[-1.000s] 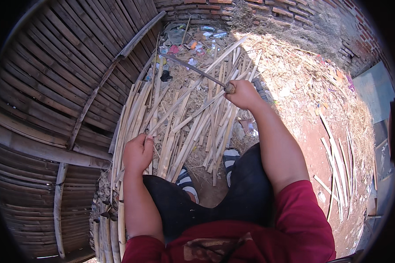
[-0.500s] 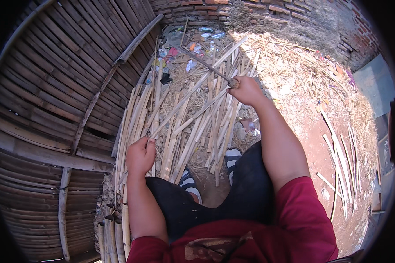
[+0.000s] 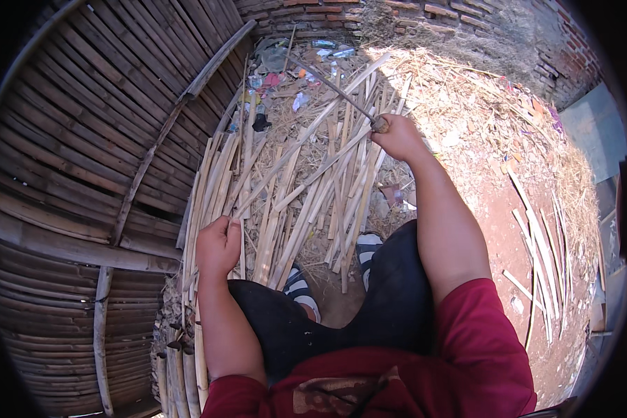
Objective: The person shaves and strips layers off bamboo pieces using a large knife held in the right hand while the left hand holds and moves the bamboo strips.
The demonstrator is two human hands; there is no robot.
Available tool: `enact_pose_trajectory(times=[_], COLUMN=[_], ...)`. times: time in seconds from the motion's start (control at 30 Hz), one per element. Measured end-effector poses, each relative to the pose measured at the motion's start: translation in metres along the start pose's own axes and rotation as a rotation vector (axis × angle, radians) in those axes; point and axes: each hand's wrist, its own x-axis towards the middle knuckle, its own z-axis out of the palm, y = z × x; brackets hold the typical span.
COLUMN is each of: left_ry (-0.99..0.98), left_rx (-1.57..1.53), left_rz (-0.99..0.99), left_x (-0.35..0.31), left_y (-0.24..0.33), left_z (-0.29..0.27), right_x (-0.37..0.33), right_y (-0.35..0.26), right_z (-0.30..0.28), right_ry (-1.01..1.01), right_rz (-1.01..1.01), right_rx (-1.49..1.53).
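My right hand is closed round the wooden handle of a long, thin-bladed knife, seen nearly edge-on. Its dark blade points away to the upper left, above the pile. My left hand is closed, thumb on top, on the near end of a long pale bamboo strip. That strip slants from the thumb toward the far right, passing under the blade in this view. Beneath both hands lies a loose heap of split bamboo strips, many crossing one another. Whether the blade touches the strip I cannot tell.
A bamboo slat wall rises on the left, and a brick wall stands at the back. Litter and straw cover the far ground. More strips lie at right; bamboo poles stand near my left arm.
My right hand and the knife have shifted slightly to the right. My left hand has moved a little left with the strip's near end. Both grips are unchanged.
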Motion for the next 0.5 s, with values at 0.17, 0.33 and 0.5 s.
enact_pose_trajectory(times=[0.17, 0.33, 0.5], left_ry=[0.002, 0.006, -0.026], left_rx=[-0.088, -0.082, -0.068], left_rz=[-0.036, 0.022, -0.086], left_x=[0.002, -0.001, 0.002], left_y=[-0.005, 0.001, -0.002], left_z=[-0.002, -0.003, 0.000], right_x=[-0.012, 0.009, 0.002], right_y=[-0.029, 0.019, -0.002], right_z=[-0.009, -0.003, 0.002], right_ry=[-0.041, 0.010, 0.012], right_rz=[-0.110, 0.084, -0.027], right_rx=[-0.052, 0.084, -0.049])
